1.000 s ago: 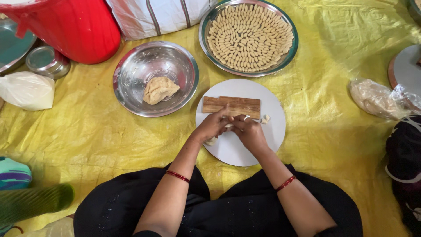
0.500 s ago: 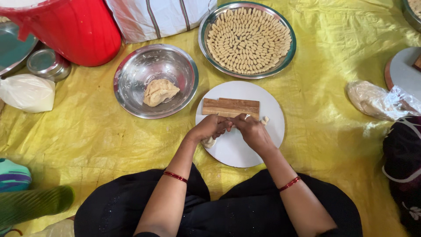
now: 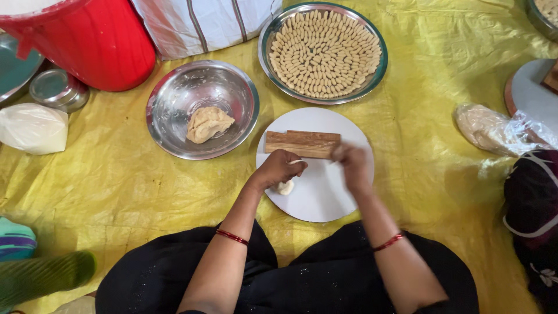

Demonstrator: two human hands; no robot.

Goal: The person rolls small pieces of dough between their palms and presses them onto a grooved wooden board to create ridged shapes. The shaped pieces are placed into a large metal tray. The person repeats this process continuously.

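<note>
While left hand (image 3: 279,168) fingers pinch dough lump (image 3: 285,187), right hand (image 3: 351,166) fingers, blurred, seemingly closed beside wooden block (image 3: 302,143)

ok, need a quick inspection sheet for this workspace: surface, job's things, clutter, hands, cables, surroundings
Surface: wrinkled yellow sheet on the floor.
Job's things: white round board with ridged wooden block; small dough piece under left hand; steel bowl holding dough lump; steel tray of shaped pieces.
Clutter: red bucket, white bag, plastic-wrapped dough, steel lid.
Hands: left hand pinching dough; right hand at the block's end.
Cables: nothing seen.
Surroundings: another person's dark sleeve at right.
</note>
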